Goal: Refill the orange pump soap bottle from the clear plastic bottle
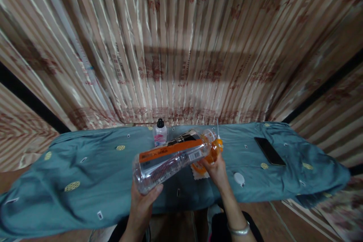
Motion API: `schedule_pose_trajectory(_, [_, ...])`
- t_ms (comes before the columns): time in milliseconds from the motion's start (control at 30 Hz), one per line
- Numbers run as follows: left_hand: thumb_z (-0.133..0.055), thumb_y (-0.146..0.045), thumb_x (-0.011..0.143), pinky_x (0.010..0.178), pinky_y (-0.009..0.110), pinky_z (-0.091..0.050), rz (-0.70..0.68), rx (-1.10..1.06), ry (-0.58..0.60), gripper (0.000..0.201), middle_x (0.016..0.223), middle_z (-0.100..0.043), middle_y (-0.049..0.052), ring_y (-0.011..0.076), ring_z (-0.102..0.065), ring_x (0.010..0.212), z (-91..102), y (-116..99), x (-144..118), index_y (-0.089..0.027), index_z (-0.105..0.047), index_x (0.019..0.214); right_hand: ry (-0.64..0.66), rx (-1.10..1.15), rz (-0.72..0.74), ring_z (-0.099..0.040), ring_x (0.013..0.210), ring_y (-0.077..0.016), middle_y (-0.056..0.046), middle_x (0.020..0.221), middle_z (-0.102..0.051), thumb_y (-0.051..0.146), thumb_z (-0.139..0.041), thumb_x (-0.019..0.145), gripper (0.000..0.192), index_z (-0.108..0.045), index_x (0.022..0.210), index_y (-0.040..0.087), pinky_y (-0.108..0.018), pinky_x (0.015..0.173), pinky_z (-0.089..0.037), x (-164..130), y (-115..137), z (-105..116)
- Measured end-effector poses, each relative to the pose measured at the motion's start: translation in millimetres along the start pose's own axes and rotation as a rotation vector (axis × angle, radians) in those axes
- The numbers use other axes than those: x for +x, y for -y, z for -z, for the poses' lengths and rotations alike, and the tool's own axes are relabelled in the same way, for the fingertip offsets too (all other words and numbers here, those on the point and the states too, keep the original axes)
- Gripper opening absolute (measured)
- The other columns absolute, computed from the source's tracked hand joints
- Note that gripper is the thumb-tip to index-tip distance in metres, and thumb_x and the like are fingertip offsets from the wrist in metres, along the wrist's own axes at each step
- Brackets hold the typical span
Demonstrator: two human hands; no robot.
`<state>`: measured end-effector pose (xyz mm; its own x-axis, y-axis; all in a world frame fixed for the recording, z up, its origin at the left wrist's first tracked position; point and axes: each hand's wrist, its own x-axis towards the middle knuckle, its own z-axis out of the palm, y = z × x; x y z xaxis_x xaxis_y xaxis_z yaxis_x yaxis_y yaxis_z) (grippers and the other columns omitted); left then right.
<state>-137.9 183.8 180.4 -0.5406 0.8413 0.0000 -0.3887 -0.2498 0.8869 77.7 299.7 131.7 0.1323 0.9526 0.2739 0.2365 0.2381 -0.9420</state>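
My left hand (pixel 143 202) is wrapped round the base of a large clear plastic bottle (pixel 170 162) with an orange and dark label. The bottle is tilted, its neck higher and pointing right, toward an orange translucent bottle (pixel 217 146). My right hand (pixel 217 170) is closed round this orange bottle, beside the clear bottle's neck. A thin pale nozzle or tube (pixel 217 126) rises behind the orange bottle; I cannot tell if the two are joined. Under my right hand lies an orange and white piece (pixel 200 174), mostly hidden. Liquid in the clear bottle cannot be made out.
A small bottle (pixel 160 136) with a black cap and pink label stands at the back of the teal cloth (pixel 93 170). To the right lie a white round cap (pixel 239 178) and a dark phone (pixel 269 151). Pleated curtains (pixel 181 45) hang close behind.
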Motion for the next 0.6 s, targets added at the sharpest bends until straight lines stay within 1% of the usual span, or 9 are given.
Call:
schedule_pose_trajectory(67, [-0.092, -0.033, 0.059, 0.112, 0.050, -0.046, -0.006, -0.019, 0.011, 0.105, 0.136, -0.068, 0.012, 0.0361, -0.063, 0.128, -0.2, 0.3, 0.4, -0.024, -0.046, 0.153, 0.003, -0.031, -0.009, -0.076, 0.100, -0.0305, -0.012, 0.111, -0.078, 0.049, -0.078, 0.075, 0.059, -0.061, 0.122, 0.019, -0.042, 0.085, -0.062, 0.5, -1.2, 0.9])
schedule_pose_trajectory(133, [-0.092, -0.033, 0.060, 0.110, 0.048, -0.048, -0.005, -0.025, 0.021, 0.105, 0.139, -0.067, 0.012, 0.0357, -0.062, 0.129, 0.1, 1.0, 0.7, -0.026, -0.045, 0.154, -0.003, -0.035, -0.003, -0.076, 0.098, -0.0305, -0.011, 0.108, -0.079, 0.051, -0.079, 0.074, 0.055, -0.063, 0.117, 0.019, -0.042, 0.084, -0.062, 1.1, -2.2, 1.5])
schedule_pose_trajectory(333, [-0.093, -0.033, 0.060, 0.109, 0.047, -0.050, -0.024, 0.003, 0.010, 0.103, 0.137, -0.068, 0.010, 0.0344, -0.063, 0.128, 0.7, 0.9, 0.4, -0.030, -0.046, 0.151, -0.018, -0.009, 0.017, -0.077, 0.097, -0.0315, -0.011, 0.107, -0.079, 0.054, -0.083, 0.071, 0.062, -0.063, 0.118, 0.019, -0.043, 0.084, -0.063, 0.4, -0.8, 1.0])
schedule_pose_trajectory(467, [-0.093, -0.034, 0.058, 0.109, 0.047, -0.049, -0.036, -0.009, 0.001, 0.100, 0.135, -0.069, 0.009, 0.0339, -0.063, 0.127, -1.4, -0.5, 0.7, -0.030, -0.050, 0.148, -0.022, -0.018, 0.007, -0.077, 0.095, -0.0311, -0.011, 0.106, -0.079, 0.055, -0.083, 0.070, 0.062, -0.064, 0.118, 0.019, -0.041, 0.081, -0.064, -0.3, 0.1, 0.7])
schedule_pose_trajectory(600, [-0.094, -0.034, 0.058, 0.109, 0.045, -0.049, -0.037, -0.014, 0.004, 0.101, 0.136, -0.068, 0.007, 0.0321, -0.064, 0.127, 0.4, 1.3, 0.9, -0.033, -0.049, 0.149, -0.042, -0.006, 0.005, -0.077, 0.095, -0.0305, -0.011, 0.106, -0.080, 0.053, -0.084, 0.069, 0.062, -0.064, 0.117, 0.019, -0.041, 0.080, -0.064, -0.4, -0.5, -0.2])
